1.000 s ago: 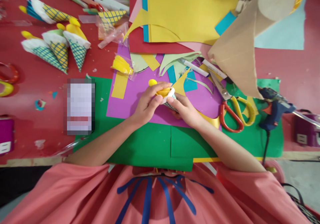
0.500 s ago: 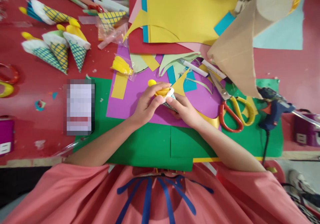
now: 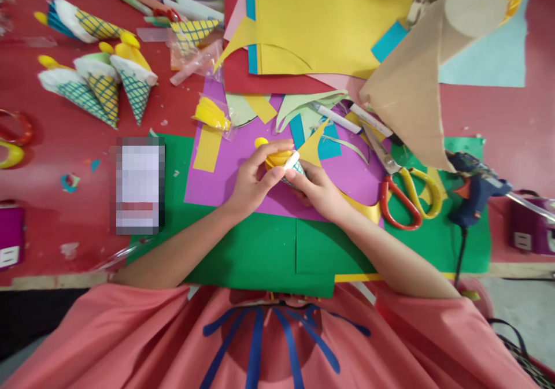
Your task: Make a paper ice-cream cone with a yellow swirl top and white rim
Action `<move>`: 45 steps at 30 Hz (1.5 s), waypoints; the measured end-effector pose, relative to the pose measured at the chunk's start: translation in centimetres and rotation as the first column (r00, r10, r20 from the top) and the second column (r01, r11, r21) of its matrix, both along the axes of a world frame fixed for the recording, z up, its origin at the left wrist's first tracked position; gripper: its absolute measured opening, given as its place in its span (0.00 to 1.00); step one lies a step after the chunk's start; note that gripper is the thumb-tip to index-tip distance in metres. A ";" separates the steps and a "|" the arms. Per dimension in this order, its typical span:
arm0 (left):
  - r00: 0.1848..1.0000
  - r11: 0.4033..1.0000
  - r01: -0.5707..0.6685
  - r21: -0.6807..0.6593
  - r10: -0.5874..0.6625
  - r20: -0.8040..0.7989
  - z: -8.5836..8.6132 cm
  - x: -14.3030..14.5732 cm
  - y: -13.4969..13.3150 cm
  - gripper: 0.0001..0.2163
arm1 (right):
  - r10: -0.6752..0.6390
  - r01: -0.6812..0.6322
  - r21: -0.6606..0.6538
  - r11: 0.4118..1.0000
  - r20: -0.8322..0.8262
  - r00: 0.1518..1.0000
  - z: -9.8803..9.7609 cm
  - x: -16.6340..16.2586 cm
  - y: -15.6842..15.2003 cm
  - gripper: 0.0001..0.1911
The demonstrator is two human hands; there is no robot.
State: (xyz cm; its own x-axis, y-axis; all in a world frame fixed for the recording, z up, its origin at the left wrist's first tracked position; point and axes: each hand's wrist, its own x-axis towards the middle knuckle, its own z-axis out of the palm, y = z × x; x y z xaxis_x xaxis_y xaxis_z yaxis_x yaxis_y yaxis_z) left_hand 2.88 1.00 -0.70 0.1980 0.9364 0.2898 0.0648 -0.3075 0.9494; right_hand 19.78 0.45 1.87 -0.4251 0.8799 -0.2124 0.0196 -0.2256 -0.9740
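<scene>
Cone (image 3: 299, 169): tilted, held above the purple sheet (image 3: 221, 188)
Left hand (image 3: 255, 175): curled round its yellow top (image 3: 276, 159)
Right hand (image 3: 318, 188): pinching its side
White rim (image 3: 292, 160): could crumple if squeezed too hard

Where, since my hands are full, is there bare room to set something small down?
Two patches look bare: the green paper, between the purple sheet and the shirt; and the red table between the pale blue sheet and the glue gun. Beyond the held cone it is crowded with scraps and markers.
</scene>
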 end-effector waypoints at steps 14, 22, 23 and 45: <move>0.996 0.996 -0.090 -0.028 0.090 0.011 0.3 0.4 0.1 0.08 | 0.011 -0.021 0.082 0.996 0.115 0.993 -0.3 -0.3 -0.2 0.23; 0.996 0.995 -0.093 -0.029 0.094 0.011 0.2 0.3 0.1 0.08 | 0.016 -0.020 0.057 0.998 0.073 0.997 -0.3 -0.2 -0.3 0.25; 0.996 0.995 -0.093 -0.025 0.093 0.005 0.2 0.3 0.1 0.09 | 0.016 -0.020 0.056 0.998 0.072 0.997 -0.3 -0.2 -0.3 0.24; 0.990 0.983 -0.032 -0.182 0.055 0.127 -1.4 -0.1 0.6 0.18 | 0.065 -0.066 -0.050 0.997 -0.029 0.997 -0.3 0.2 -0.1 0.14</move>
